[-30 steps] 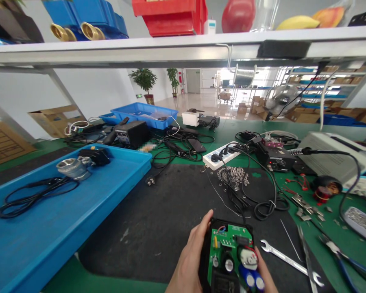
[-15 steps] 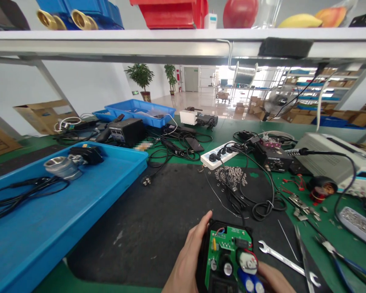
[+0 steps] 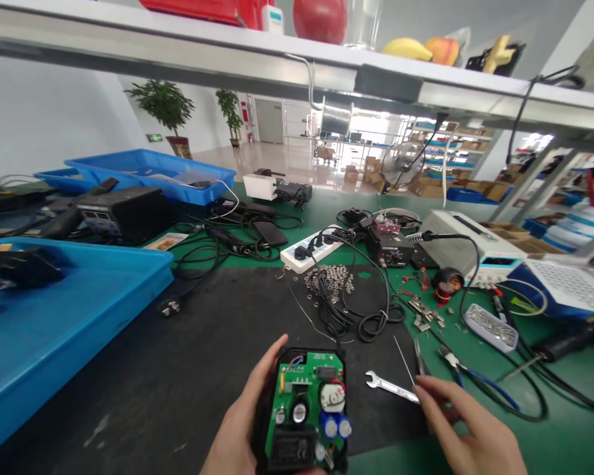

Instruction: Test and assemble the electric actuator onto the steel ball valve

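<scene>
My left hand (image 3: pixel 240 429) grips a black housing with a green circuit board (image 3: pixel 304 409) facing up, low in the middle of the view. The board carries blue capacitors and a white round part. My right hand (image 3: pixel 468 432) has left the housing and hovers to its right with fingers stretched out, holding nothing. Its fingertips are close to a silver wrench (image 3: pixel 391 387) and a pair of tweezers (image 3: pixel 420 359) lying on the black mat (image 3: pixel 188 356).
A large blue tray (image 3: pixel 74 310) fills the left side. A white power strip (image 3: pixel 313 249), tangled black cables (image 3: pixel 356 310), a pile of small metal rings (image 3: pixel 332 280), a soldering station (image 3: pixel 391 245), pliers (image 3: pixel 475 376) and a white instrument (image 3: pixel 470 245) crowd the far and right bench. A shelf runs overhead.
The view has swung to the right. My right hand has let go of the housing and moved right toward the wrench. My left hand still holds the housing.
</scene>
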